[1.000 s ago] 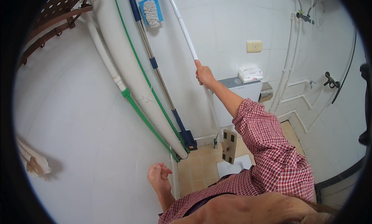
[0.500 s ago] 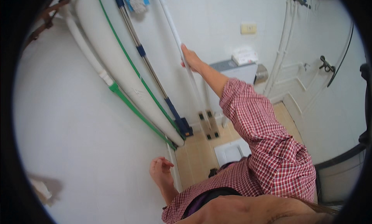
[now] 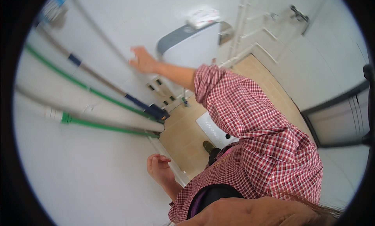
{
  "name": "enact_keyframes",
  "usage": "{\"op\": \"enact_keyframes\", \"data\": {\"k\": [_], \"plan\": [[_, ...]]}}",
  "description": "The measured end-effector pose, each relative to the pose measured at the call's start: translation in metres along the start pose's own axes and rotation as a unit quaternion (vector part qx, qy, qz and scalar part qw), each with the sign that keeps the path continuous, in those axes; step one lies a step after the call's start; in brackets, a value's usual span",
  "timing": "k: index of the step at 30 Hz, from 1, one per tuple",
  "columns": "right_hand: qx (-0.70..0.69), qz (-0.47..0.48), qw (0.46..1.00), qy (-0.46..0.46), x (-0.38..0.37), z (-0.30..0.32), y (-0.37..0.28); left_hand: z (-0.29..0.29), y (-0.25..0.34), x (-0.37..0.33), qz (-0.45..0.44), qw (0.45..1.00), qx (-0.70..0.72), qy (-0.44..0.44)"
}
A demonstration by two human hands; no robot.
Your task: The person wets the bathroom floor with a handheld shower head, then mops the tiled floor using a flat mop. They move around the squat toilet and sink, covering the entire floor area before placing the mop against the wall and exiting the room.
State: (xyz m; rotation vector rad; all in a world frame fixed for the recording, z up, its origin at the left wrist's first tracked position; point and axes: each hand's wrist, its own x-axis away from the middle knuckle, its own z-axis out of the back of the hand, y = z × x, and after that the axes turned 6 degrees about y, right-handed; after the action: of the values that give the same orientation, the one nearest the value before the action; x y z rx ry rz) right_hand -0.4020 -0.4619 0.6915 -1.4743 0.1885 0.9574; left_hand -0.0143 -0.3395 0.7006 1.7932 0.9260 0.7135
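Note:
My right hand (image 3: pixel 143 61) reaches out to the far wall, fingers spread. Beside its fingertips stands a thin white pole (image 3: pixel 97 26), slanting along the wall. Low down in line with the pole is a flat rectangular head (image 3: pixel 161 91) with dark corner pads; my hand covers part of the stretch between. No grip on the pole shows, though motion blurs the fingers. Near the left wall my left hand (image 3: pixel 159 169) hangs with loosely bent fingers and nothing visible in it.
A blue-and-grey mop handle (image 3: pixel 97 75), a green pole (image 3: pixel 58 69) and a thick white pipe (image 3: pixel 101 103) lean at left. A cistern (image 3: pixel 191 46) carries a tissue pack (image 3: pixel 203 17). Below are a squat toilet (image 3: pixel 213 128) and my shoe (image 3: pixel 208 146). A dark-framed panel (image 3: pixel 336 120) stands right.
My right hand has let go of the white pole and its fingers have spread. The view has swung right, so the wall and poles appear farther left. My left hand is nearly unchanged.

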Motion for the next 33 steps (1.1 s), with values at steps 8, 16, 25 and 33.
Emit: {"op": "enact_keyframes", "data": {"k": [8, 16, 25, 33], "plan": [[0.320, -0.286, 0.766, -0.479, 0.366, 0.269, 0.157, -0.128, -0.086, -0.072, 0.109, 0.991, -0.020, -0.069], [0.188, -0.775, 0.553, -0.241, 0.554, 0.371, 0.124, -0.047, -0.105, -0.130, 0.096, 0.993, -0.025, -0.065], [0.211, -0.754, 0.615, -0.094, 0.588, 0.325, 0.119, -0.055, -0.116, -0.183, 0.219, 0.953, -0.101, -0.183], [0.118, -0.727, 0.675, -0.045, 0.447, 0.266, 0.111, -0.014, -0.056, -0.197, 0.200, 0.956, -0.129, -0.170]]}}
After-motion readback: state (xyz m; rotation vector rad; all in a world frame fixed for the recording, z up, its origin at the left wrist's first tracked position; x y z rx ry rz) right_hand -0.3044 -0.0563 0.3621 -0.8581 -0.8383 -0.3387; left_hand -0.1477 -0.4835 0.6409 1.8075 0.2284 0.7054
